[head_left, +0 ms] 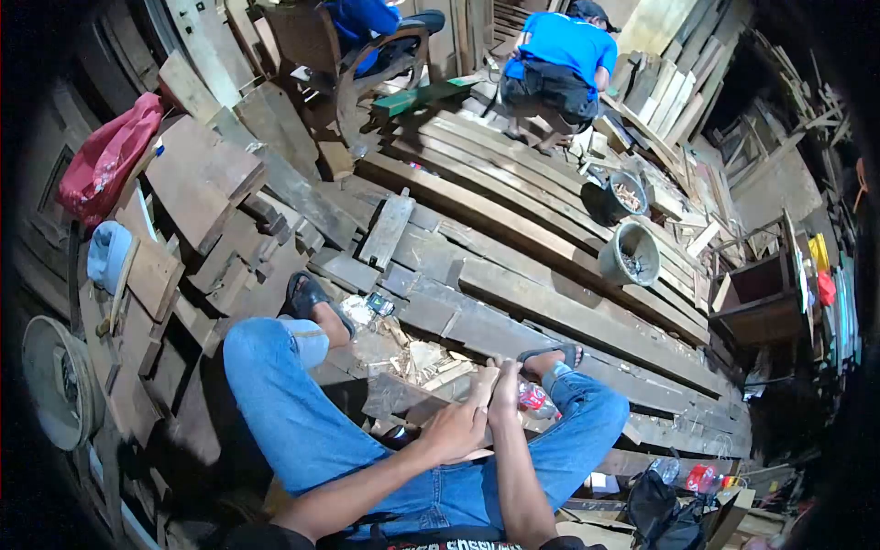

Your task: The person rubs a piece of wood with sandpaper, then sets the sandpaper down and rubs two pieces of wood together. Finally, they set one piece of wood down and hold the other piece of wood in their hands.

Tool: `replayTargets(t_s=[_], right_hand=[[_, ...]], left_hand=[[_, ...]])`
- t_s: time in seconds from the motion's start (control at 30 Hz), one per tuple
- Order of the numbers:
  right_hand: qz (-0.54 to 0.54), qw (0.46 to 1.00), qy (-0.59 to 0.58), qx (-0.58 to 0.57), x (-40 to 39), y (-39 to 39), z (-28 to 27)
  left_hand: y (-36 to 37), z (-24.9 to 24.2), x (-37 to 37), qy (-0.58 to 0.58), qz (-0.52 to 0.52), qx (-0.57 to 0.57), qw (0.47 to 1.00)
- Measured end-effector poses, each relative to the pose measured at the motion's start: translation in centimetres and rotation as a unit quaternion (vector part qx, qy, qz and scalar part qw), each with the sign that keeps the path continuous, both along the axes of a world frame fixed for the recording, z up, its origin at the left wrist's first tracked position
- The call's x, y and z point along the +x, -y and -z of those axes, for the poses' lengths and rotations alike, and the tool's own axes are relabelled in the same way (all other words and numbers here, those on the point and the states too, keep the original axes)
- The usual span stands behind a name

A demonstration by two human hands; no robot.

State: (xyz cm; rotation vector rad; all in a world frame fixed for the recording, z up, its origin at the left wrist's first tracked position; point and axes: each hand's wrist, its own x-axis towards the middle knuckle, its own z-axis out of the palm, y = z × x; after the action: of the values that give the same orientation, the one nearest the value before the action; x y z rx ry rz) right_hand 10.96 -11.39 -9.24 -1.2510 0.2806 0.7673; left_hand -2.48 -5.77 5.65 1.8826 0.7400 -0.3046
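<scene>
Between the bent knees in blue jeans, my left hand [451,433] is closed around a small pale piece of wood [482,387]. Against its right side, my right hand [504,396] is closed too, its fingers pressed on the same piece. The fingers partly hide the wood. Beyond the hands lie pale wood chips and offcuts [423,359] on the planks. A plastic bottle with a red label [534,399] lies just right of my right hand, near the sandalled foot.
Long planks [550,298] cross the floor, with two buckets [631,254] [626,196] on them. A person in a blue shirt [564,50] bends over at the back; another sits in a wooden chair [307,46]. Stacked boards [197,179] and a white bucket [60,380] stand left.
</scene>
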Motion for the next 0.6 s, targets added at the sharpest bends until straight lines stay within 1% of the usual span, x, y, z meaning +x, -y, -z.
replayTargets(t_s=[0.07,0.1,0.13,0.2,0.23,0.27,0.3,0.33,0.4,0.43,0.47,0.5,0.53,0.6], right_hand=[[-0.097,0.991,-0.084,-0.034,-2.5,0.0,-8.1],[-0.084,0.992,-0.082,-0.044,-3.0,0.3,-3.8],[-0.067,0.994,-0.084,-0.007,-3.8,1.4,0.3],[-0.118,0.99,-0.063,-0.036,-2.9,-0.2,-2.3],[-0.102,0.991,-0.047,-0.075,-2.0,-0.2,-3.9],[-0.085,0.992,-0.081,-0.033,-1.1,-0.4,-4.6],[-0.03,0.997,-0.067,-0.022,-1.2,-0.7,-4.3],[0.024,0.998,-0.05,-0.011,-1.2,-1.1,-4.0],[-0.072,0.991,-0.07,-0.084,-2.8,0.4,-3.7],[-0.091,0.99,-0.087,-0.066,-3.2,1.3,-2.5],[-0.11,0.987,-0.108,-0.048,-3.7,2.0,-0.6],[-0.127,0.983,-0.133,-0.026,-4.4,1.5,-1.5],[-0.137,0.985,-0.104,-0.016,-3.3,1.4,-2.8],[-0.111,0.984,-0.135,0.02,-0.3,1.1,-1.7]], left_hand=[[-0.4,2.0,0.0,0.046,-0.031,0.043,0.998],[-0.6,2.6,0.1,0.067,-0.052,0.06,0.995],[-0.9,3.4,0.3,0.03,-0.045,0.06,0.997],[-0.9,2.0,0.2,0.026,-0.046,0.057,0.997],[-0.3,1.0,-0.1,0.043,-0.045,0.05,0.997],[0.0,0.2,-0.1,0.062,-0.041,0.045,0.996],[0.6,0.7,-0.3,0.019,-0.004,0.073,0.997],[0.5,1.8,-0.3,0.029,-0.005,0.085,0.996],[0.0,3.7,0.0,0.056,-0.016,0.104,0.993],[-1.3,1.3,0.4,0.039,-0.037,0.072,0.996],[-1.7,2.4,0.2,0.06,-0.041,0.074,0.995],[-1.6,1.7,0.2,0.055,-0.037,0.074,0.995],[-1.4,0.9,0.1,0.048,-0.031,0.075,0.996],[-0.1,0.2,-0.2,0.025,-0.028,0.027,0.999]])
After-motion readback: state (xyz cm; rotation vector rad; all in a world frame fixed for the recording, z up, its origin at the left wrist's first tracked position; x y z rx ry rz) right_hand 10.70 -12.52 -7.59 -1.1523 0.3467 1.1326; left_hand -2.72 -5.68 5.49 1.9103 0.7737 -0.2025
